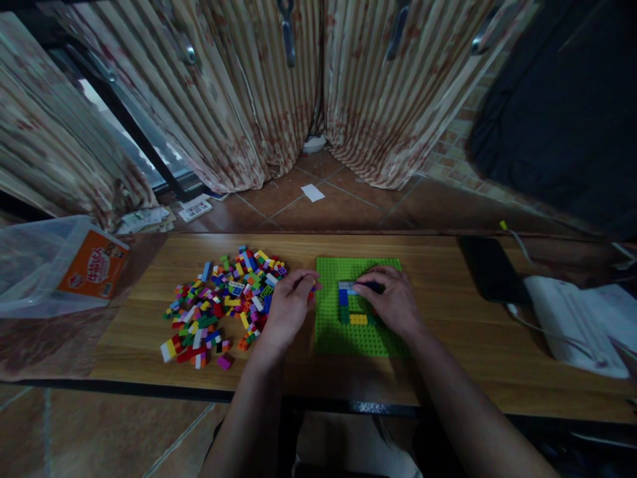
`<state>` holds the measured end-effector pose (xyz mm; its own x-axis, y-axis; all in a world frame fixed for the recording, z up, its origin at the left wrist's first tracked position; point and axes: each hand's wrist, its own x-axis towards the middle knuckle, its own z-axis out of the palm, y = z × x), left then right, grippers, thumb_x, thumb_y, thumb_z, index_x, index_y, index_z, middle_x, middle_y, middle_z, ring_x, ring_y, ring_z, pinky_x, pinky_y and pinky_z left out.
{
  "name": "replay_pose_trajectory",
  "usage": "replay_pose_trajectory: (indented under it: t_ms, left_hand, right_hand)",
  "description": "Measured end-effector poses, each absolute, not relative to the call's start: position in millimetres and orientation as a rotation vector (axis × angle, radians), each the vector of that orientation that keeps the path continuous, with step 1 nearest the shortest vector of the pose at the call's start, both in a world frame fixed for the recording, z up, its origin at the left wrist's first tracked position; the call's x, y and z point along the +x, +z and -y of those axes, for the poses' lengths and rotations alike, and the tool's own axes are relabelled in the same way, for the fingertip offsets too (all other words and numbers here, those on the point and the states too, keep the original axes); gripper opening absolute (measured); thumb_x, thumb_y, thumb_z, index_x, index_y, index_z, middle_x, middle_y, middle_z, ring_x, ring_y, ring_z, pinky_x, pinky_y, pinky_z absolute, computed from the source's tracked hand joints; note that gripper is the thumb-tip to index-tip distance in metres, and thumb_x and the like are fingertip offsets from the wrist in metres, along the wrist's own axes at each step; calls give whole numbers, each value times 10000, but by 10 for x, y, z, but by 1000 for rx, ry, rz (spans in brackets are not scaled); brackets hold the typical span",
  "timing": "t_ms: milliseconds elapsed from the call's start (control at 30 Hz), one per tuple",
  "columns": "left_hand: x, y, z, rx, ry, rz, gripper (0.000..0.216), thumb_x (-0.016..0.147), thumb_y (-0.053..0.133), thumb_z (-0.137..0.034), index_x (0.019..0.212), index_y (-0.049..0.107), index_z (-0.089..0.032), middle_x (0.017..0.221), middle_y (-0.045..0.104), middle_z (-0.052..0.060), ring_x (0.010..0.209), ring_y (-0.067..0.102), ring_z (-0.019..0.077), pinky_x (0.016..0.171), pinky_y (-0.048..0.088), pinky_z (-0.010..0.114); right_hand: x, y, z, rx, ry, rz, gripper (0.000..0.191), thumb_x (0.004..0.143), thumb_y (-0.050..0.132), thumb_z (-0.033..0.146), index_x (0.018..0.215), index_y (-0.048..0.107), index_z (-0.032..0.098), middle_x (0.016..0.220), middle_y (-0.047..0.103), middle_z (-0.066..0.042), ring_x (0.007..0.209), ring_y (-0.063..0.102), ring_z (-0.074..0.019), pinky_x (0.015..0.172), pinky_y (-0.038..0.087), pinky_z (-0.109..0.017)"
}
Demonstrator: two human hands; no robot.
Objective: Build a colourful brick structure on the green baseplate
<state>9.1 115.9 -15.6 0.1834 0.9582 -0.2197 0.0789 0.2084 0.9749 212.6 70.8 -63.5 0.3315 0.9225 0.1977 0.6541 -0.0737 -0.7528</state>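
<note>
A green baseplate (348, 332) lies on the wooden table (448, 345). On it stand a blue brick (343, 297), a yellow brick (358, 319) and a grey piece (346, 285). My right hand (393, 302) rests on the plate with its fingers pinched on a dark brick (372, 287) beside the grey piece. My left hand (288, 309) sits at the plate's left edge, fingers curled around a small piece I cannot make out. A pile of mixed coloured bricks (219, 309) lies left of it.
A clear plastic tub (40, 265) with an orange label lies on its side at the far left. A black phone (490, 269) and a white device with cable (567, 318) sit at the right. Curtains hang behind the table.
</note>
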Motion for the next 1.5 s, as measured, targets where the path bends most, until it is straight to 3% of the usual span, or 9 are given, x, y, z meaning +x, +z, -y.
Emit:
replay_pose_trajectory:
  t_ms: [233,433,767,1200,1500]
  left_hand:
    - [115,-77,-1146,791,945,-1044,280,718,723,-371,844,683,-125,738,655,30,576,518,61,531,391,167]
    - [85,-85,-1158,787,979,-1077,277,734,707,-359,869,686,-118,763,680,42,590,553,71,529,392,173]
    - [68,-117,-1170,890,960,-1116,277,755,685,-385,873,693,-134,796,686,44,599,548,79,520,372,186]
    - [68,-168,-1175,884,970,-1114,298,735,725,-403,852,687,-131,779,675,36,603,552,73,518,382,175]
    - [66,-95,-1154,635,927,-962,291,811,664,-395,932,674,-130,868,718,79,692,652,121,632,496,228]
  right_hand:
    - [2293,-528,-708,-1811,620,1153,444,880,473,551,901,757,211,953,749,-57,945,665,-251,876,487,-397]
    - [2265,-557,-717,-1784,560,1294,362,864,521,490,865,743,205,907,733,-56,881,661,-236,848,494,-398]
    - [2284,-616,-687,-1741,527,1423,172,775,669,389,853,748,257,1011,704,-48,1011,624,-231,995,433,-459]
    - [2257,-686,-699,-1720,538,1378,170,759,686,397,810,760,253,1004,680,-57,1005,619,-235,988,442,-463]
    - [2291,-710,-677,-1704,553,1369,232,781,668,469,842,762,266,1054,696,-53,1031,623,-242,1002,439,-471]
